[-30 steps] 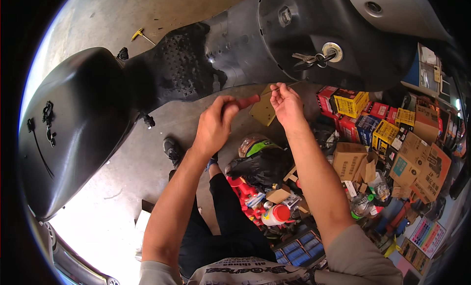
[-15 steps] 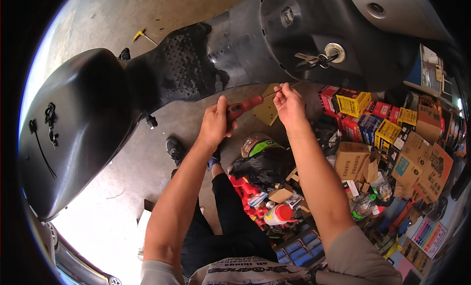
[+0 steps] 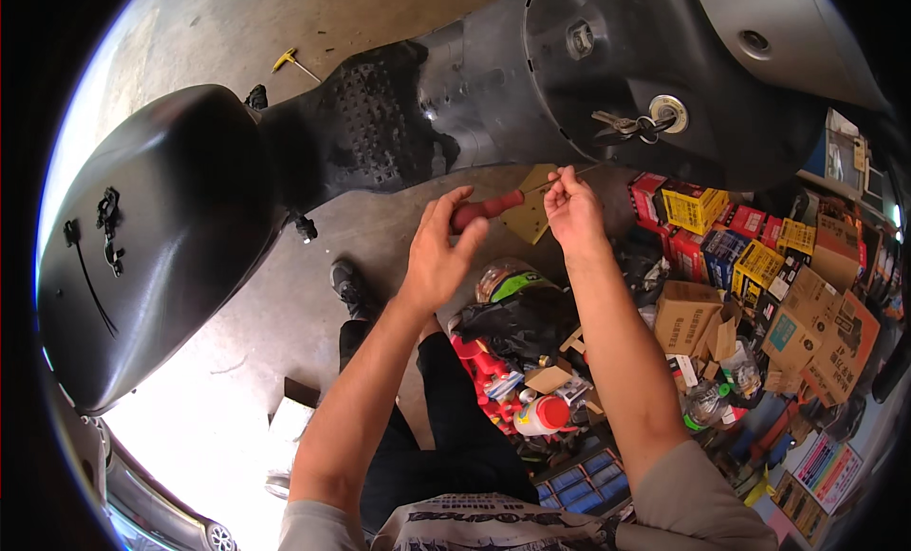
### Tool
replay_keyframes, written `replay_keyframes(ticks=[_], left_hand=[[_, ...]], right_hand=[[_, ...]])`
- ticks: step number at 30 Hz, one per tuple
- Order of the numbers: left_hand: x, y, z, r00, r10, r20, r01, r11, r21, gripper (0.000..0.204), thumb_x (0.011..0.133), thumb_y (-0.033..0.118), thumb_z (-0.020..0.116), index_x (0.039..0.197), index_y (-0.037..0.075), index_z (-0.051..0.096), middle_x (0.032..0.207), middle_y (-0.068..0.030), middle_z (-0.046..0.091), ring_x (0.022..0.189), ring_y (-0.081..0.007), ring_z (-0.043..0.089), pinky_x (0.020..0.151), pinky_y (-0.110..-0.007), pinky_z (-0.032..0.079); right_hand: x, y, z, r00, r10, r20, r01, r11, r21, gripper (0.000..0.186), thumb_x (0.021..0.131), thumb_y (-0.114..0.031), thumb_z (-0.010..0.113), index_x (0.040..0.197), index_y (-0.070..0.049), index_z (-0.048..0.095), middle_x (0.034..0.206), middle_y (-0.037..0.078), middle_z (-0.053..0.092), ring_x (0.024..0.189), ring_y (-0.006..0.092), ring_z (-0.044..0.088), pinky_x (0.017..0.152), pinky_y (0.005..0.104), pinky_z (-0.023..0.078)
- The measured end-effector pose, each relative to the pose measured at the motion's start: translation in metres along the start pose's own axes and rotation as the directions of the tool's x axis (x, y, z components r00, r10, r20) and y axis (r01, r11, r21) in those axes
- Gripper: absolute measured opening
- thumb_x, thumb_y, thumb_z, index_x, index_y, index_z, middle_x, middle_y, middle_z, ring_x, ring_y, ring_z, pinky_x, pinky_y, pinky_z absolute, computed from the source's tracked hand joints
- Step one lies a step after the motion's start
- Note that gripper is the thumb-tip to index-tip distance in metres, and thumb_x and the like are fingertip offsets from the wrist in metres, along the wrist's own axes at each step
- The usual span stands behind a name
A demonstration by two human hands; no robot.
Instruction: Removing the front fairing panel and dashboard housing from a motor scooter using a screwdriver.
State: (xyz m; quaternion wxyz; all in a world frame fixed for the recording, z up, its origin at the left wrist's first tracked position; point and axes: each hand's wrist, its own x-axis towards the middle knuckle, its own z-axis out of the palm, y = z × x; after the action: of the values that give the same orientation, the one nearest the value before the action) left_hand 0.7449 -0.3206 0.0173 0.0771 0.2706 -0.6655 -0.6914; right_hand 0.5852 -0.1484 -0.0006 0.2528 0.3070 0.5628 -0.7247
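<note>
Over concrete [image 3: 275,266], left hand [image 3: 438,252] spreads loosely around a red-handled screwdriver [image 3: 493,207]; right hand [image 3: 575,211] pinches its shaft [image 3: 539,186].

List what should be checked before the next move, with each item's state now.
1. Right hand steadying the screwdriver: ok, its fingertips pinch the shaft.
2. Left hand wrapped around the handle: not ok, thumb and fingers are spread about its rear end.
3. Tip seated against the scooter: cannot tell, too small near the lower edge.
4. Keys clear of both hands: ok, they hang at the lock.
5. Seat free of loose parts: not ok, black cables lie on it.
6. Floor free of tools: not ok, a yellow-handled tool lies beyond the scooter.
</note>
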Motion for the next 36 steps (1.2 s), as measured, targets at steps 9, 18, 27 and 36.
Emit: replay_keyframes(ticks=[9, 18, 27, 36], left_hand=[[0.022, 0.016, -0.025, 0.791, -0.513, 0.334, 0.558, 0.829, -0.049, 0.03, 0.09, 0.014, 0.062, 0.117, 0.001, 0.057, 0.101, -0.0107, 0.057, 0.069, -0.0155, 0.062, 0.062, -0.029, 0.051], [0.021, 0.013, -0.009, 0.989, -0.069, 0.133, 0.035, 0.969, 0.246, 0.034, 0.088, 0.027, 0.062, 0.11, 0.002, 0.056, 0.088, -0.0147, 0.062, 0.079, -0.0263, 0.063, 0.065, -0.034, 0.05], [0.022, 0.017, -0.004, 0.954, -0.078, 0.291, -0.071, 0.881, 0.468, 0.038, 0.084, 0.034, 0.066, 0.102, 0.001, 0.06, 0.089, -0.0192, 0.064, 0.085, -0.038, 0.062, 0.077, -0.044, 0.049], [0.029, 0.019, 0.003, 0.935, -0.062, 0.35, -0.055, 0.948, 0.314, 0.037, 0.087, 0.035, 0.063, 0.097, -0.001, 0.063, 0.085, -0.0219, 0.065, 0.086, -0.0386, 0.063, 0.076, -0.045, 0.049]], right_hand=[[-0.019, -0.006, 0.024, 1.0, 0.004, -0.013, -0.005, 0.998, -0.066, 0.016, 0.093, -0.024, 0.064, 0.089, -0.009, 0.059, 0.08, 0.001, 0.061, 0.063, 0.0067, 0.056, 0.059, 0.0199, 0.047], [-0.011, -0.003, 0.013, 1.0, 0.017, -0.004, -0.017, 0.999, -0.028, 0.012, 0.093, -0.021, 0.063, 0.088, -0.011, 0.061, 0.08, 0.0, 0.063, 0.062, 0.0063, 0.057, 0.059, 0.0221, 0.05], [-0.012, -0.011, 0.002, 0.996, -0.014, -0.085, -0.012, 0.954, -0.298, 0.014, 0.093, -0.022, 0.063, 0.092, -0.008, 0.058, 0.082, 0.001, 0.061, 0.06, 0.0081, 0.057, 0.056, 0.0227, 0.049], [-0.002, -0.062, -0.019, 0.774, -0.566, 0.285, 0.28, -0.098, -0.955, 0.043, 0.088, -0.006, 0.054, 0.129, -0.005, 0.043, 0.092, 0.011, 0.063, 0.074, 0.0266, 0.065, 0.066, 0.0365, 0.053]])
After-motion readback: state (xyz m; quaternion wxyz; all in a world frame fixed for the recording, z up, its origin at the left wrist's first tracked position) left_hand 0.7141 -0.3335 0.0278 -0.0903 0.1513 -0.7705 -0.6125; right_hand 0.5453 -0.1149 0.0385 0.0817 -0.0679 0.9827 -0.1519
